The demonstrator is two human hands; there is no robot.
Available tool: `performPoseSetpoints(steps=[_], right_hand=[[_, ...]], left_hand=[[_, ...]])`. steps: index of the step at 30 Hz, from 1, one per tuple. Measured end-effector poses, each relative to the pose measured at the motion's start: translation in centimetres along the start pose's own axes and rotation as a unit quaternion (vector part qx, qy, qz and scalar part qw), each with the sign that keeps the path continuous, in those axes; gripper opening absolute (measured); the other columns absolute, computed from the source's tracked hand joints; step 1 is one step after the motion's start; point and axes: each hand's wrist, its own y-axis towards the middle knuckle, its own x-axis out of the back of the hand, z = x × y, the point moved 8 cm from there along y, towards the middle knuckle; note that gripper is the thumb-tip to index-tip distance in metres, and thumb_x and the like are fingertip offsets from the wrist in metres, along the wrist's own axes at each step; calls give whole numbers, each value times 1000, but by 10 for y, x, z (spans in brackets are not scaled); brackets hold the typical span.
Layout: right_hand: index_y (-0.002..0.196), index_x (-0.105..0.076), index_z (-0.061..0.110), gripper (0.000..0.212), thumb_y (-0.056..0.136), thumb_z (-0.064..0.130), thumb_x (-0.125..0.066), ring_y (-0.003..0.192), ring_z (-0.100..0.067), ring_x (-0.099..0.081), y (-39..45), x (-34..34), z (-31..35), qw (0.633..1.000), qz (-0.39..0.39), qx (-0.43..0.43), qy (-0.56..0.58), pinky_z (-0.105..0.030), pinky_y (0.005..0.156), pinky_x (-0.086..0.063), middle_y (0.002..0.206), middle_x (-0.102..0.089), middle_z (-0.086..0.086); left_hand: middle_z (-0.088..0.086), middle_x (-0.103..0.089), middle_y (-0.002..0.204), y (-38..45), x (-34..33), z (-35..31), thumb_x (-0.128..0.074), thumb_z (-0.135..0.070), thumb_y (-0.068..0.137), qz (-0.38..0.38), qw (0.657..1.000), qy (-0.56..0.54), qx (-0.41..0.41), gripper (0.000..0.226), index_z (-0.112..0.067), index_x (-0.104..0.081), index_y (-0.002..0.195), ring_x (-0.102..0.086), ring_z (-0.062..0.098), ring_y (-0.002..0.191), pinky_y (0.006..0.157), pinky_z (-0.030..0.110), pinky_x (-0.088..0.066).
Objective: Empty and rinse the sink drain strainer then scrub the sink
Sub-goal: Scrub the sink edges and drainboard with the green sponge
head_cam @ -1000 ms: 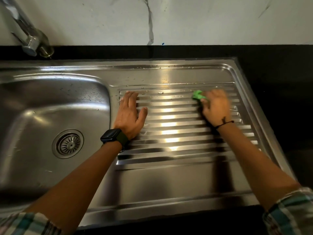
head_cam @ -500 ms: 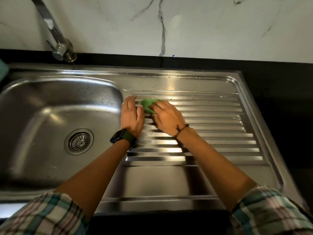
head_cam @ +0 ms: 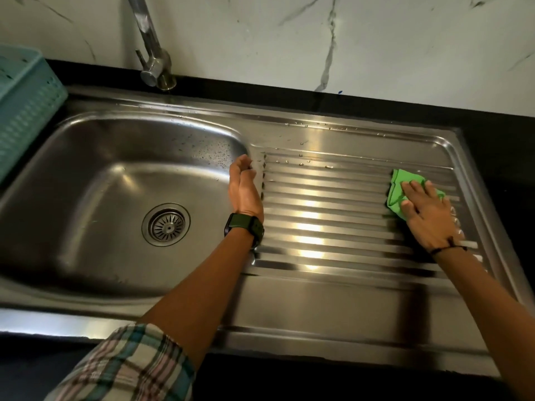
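Note:
The steel sink fills the left half of the view, with the round drain strainer seated in its bottom. To its right lies the ribbed drainboard. My right hand presses a green cloth flat against the ribs at the drainboard's far right end. My left hand stands on its edge at the rim between basin and drainboard, fingers loosely curved, holding nothing. A dark watch sits on that wrist.
A steel tap rises behind the basin against the white marble wall. A teal plastic basket stands on the black counter at the far left. Water drops dot the basin's back wall and the drainboard's top edge.
My right hand has swept the green cloth from beside my left hand to the drainboard's right end. My left hand has turned from lying flat onto its edge at the basin rim.

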Motion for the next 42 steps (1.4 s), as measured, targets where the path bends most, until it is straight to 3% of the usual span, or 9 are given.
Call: performPoseSetpoints(steps=[3, 6, 9, 13, 16, 19, 24, 33, 42], right_hand=[[141, -34, 15, 43, 99, 23, -33, 145, -25, -12, 0, -5, 23, 1000, 7, 24, -3, -48, 116, -5, 153, -27, -10], [140, -38, 16, 42, 98, 20, -38, 145, -23, -13, 3, -26, 93, 993, 28, 112, 4, -43, 116, -6, 152, -30, -9], [142, -32, 21, 45, 98, 27, -32, 145, -19, -9, 7, -56, 181, 981, 44, 187, -22, -41, 117, -3, 154, -26, -3], [144, -24, 21, 48, 98, 33, -24, 146, -22, -6, 12, -80, 250, 965, 43, 246, -79, -47, 117, -5, 156, -21, -3], [147, -13, 24, 50, 98, 37, -18, 146, -22, 0, 20, -91, 261, 958, 59, 256, -112, -47, 117, -4, 158, -12, 0], [147, -8, 24, 52, 98, 38, -18, 146, -22, 4, 37, -94, 268, 963, 74, 235, -109, -49, 117, -4, 158, -6, 1], [148, -4, 23, 53, 99, 36, -19, 146, -22, 7, 51, -91, 280, 969, 98, 206, -96, -50, 117, -1, 159, 1, 1], [148, -6, 23, 57, 97, 39, -27, 146, -18, 7, -15, -84, 242, 988, 70, 132, -43, -46, 118, 1, 159, 0, 3], [148, -4, 27, 57, 98, 39, -29, 145, -21, 9, 35, -89, 261, 981, 97, 151, -72, -52, 118, -2, 159, 3, 4]], left_hand=[[4, -51, 102, 5, 1, 3, -32, 3, 82, -6, 999, -36, 28, 33, -10, -51, 106, -49, 19, 101, 97, 32, -40], [4, -50, 97, 7, 4, 5, -34, -1, 81, -7, 996, -77, 44, 26, -12, -51, 98, -48, 22, 102, 103, 38, -37], [3, -51, 94, 7, 2, 2, -40, -18, 72, 1, 995, -88, 38, 30, -11, -50, 99, -48, 20, 100, 99, 33, -39], [0, -56, 94, 7, 0, 4, -45, -33, 64, 9, 995, -91, 44, 44, -14, -52, 103, -54, 13, 90, 77, 20, -47], [2, -59, 114, 10, -1, 14, -45, -36, 63, 7, 994, -92, 59, 52, -18, -54, 111, -55, 17, 107, 90, 29, -47], [2, -57, 119, 9, -2, 14, -42, -20, 72, 14, 997, -62, 45, 41, -27, -51, 112, -53, 19, 112, 95, 38, -47], [15, -52, 129, -1, -5, 4, -44, -22, 72, 48, 998, -27, 21, 57, -15, -43, 128, -52, 30, 117, 99, 51, -44], [4, -47, 136, -3, -3, 0, -41, -35, 74, 31, 996, 81, -14, 59, -19, -43, 131, -47, 19, 120, 105, 46, -39], [6, -51, 131, -4, -12, -3, -42, -29, 74, 55, 989, 116, -72, 52, -20, -47, 126, -50, 20, 117, 99, 46, -44]])
